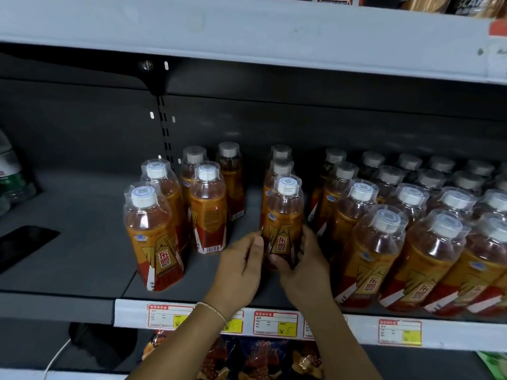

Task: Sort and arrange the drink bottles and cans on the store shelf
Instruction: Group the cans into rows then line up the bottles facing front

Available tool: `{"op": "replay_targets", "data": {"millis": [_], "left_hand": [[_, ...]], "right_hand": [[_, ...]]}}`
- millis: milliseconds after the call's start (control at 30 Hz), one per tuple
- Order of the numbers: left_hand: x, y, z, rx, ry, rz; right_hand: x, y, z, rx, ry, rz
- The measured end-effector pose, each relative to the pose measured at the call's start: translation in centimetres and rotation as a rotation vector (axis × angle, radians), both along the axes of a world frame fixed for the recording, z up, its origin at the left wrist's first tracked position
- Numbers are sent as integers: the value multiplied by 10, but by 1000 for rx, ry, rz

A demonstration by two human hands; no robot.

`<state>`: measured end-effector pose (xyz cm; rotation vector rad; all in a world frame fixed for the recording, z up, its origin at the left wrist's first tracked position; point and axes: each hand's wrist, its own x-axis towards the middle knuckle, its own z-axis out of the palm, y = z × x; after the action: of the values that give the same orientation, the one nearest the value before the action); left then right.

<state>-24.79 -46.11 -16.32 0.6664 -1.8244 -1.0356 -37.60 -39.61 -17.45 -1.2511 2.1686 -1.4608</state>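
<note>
Orange bottle (pixel 284 223) on shelf (pixel 82 256) | clasped low between left hand (pixel 241 267) and right hand (pixel 301 267) | upright

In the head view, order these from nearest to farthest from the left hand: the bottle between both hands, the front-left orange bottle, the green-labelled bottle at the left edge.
1. Held bottle, right beside and touching the left hand.
2. Front-left orange bottle, farther to the left.
3. Green-labelled bottle, far left edge.
</note>
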Motion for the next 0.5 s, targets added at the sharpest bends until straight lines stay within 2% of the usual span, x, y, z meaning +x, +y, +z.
{"op": "replay_targets", "data": {"millis": [67,133,200,267,367,500], "left_hand": [[2,2,2,-39,3,62],[8,4,4,-63,8,144],[18,7,5,-109,-14,208],[33,10,6,-160,-29,244],[56,13,11,-207,-19,328],[80,22,20,-227,16,373]], "right_hand": [[5,3,4,-35,60,-117],[10,8,6,-56,238,-193],[16,11,4,-114,433,-148],[30,9,4,-227,512,-45],[58,-7,3,-251,412,151],[82,-47,19,-34,118,263]]}}
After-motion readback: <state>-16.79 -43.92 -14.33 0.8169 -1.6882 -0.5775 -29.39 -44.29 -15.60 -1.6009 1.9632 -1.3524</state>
